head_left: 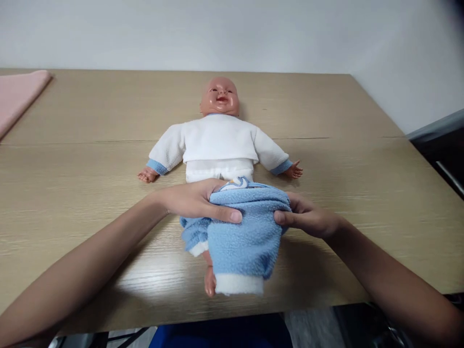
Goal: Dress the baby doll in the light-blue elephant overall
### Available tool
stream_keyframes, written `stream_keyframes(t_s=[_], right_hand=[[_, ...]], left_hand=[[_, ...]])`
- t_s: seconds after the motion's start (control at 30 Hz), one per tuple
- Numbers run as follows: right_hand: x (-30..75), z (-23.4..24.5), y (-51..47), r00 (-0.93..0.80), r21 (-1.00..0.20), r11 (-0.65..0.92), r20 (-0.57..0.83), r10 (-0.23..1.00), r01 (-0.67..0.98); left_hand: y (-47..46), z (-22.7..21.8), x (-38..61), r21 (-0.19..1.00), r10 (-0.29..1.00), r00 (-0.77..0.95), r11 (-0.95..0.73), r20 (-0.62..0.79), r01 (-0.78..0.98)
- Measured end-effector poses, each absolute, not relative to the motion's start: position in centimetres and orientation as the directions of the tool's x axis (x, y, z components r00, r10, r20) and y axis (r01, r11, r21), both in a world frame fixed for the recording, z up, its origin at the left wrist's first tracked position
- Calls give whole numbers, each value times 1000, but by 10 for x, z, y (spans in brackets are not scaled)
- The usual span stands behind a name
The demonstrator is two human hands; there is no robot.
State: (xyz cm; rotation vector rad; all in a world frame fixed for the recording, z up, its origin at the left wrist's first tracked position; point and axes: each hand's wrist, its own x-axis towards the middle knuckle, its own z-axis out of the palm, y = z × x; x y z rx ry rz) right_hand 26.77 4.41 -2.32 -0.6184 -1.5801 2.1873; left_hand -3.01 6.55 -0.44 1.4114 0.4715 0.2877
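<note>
A baby doll [220, 137] lies on its back on the table, head at the far side, in a white fleece top with blue cuffs. Over its legs are light blue fleece pants [246, 241] with white ankle cuffs. My left hand [197, 199] grips the pants near the waistband, thumb on the front and fingers tucked behind. On the other side my right hand [308, 215] holds them the same way. One doll foot [210, 280] shows below the left leg opening; the other foot is hidden by the fabric. White cloth [219, 169] covers the doll's belly.
The wooden table [90, 193] ends at a pale wall [232, 34] on the far side. A folded pink cloth [20, 96] lies at the left edge. Dark furniture [445, 150] stands by the right edge.
</note>
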Motion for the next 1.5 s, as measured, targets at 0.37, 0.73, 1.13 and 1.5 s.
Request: stream_keyframes(t_s=[0.37, 0.73, 1.13, 1.5], right_hand=[[257, -4, 35, -872, -918, -389, -255, 418, 82], [251, -26, 26, -667, -871, -459, -237, 707, -176], [251, -8, -42, -393, -901, -399, -432, 811, 168], [241, -26, -110, -103, -916, -152, -204, 974, 372]], left_hand=[[55, -4, -28, 949, 391, 891, 295, -228, 114], [53, 3, -26, 954, 487, 846, 287, -220, 83], [27, 14, -7, 916, 651, 705, -34, -282, 399], [4, 2, 6, 703, 629, 747, -431, -216, 566]])
